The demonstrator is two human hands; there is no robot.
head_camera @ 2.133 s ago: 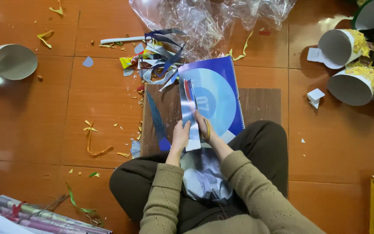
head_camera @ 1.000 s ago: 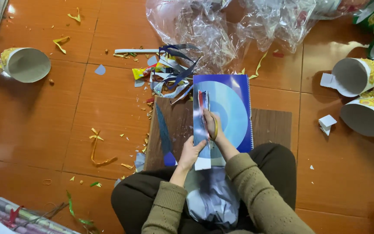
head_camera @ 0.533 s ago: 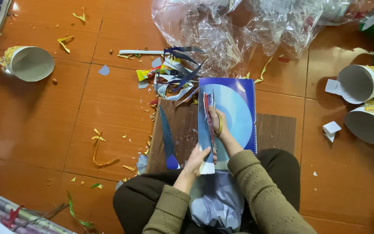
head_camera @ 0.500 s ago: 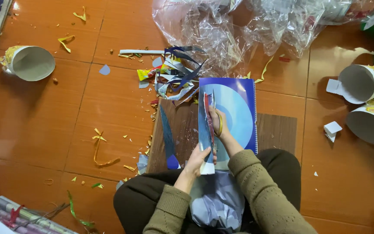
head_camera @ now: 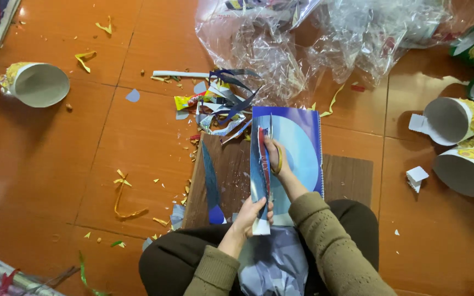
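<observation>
Two hands work over a dark wooden board [head_camera: 346,175] lying flat on glossy orange tiles. Nearest the person, the left hand [head_camera: 250,212] pinches the near end of a long, glossy paper strip [head_camera: 260,181] between thumb and fingers, at the board's near edge. Just beyond, the right hand [head_camera: 274,159] is clenched on yellow-handled scissors [head_camera: 278,161], whose blades sit in the strip above the middle of the board. A smooth blue sheet [head_camera: 300,148] with pale curved bands lies on the board under the strip, its far edge reaching past the board. At the board's far left corner sits a heap of curled blue and white offcuts [head_camera: 220,104]. Farther off, crinkled clear plastic [head_camera: 314,38] spreads wide. Well left of the board lies a tipped paper cup [head_camera: 42,85]; two more cups [head_camera: 456,142] lie to its right.
</observation>
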